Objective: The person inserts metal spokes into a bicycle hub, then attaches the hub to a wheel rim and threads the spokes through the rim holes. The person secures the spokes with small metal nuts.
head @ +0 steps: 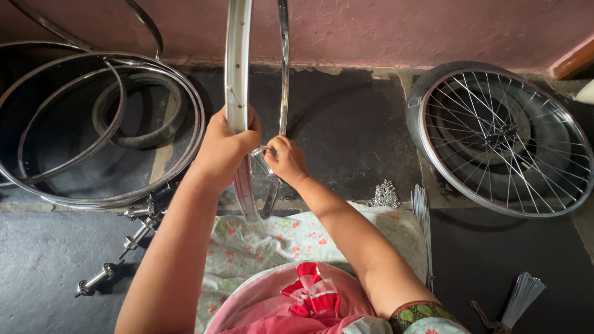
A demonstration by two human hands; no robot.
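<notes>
A bare chrome wheel rim [237, 74] is held upright on its edge, running from the top of the view down to the floor [49, 260] in front of the person. The left hand [224, 147] is wrapped around the near band of the rim, fingers curled closed over the metal. The right hand [286, 158] is set just beside it, fingertips pinched on a small metal piece [260, 150] at the rim's inner side; what exactly is pinched is too small to be told. A flowered cloth [272, 238] is spread over the lap and floor below the hands. To the left, several loose rims [93, 124] and a rubber tyre [139, 111] are stacked flat, touching one another. Hubs with axles [133, 238] are laid on the floor near the left forearm. To the right, a spoked wheel [504, 139] is leaned on a tyre against the pink wall [371, 28]. A small heap of metal nipples [385, 195] and a bundle of spokes [422, 229] are seen beside the right forearm; a second tied bundle [520, 300] is at the lower right, well apart.
</notes>
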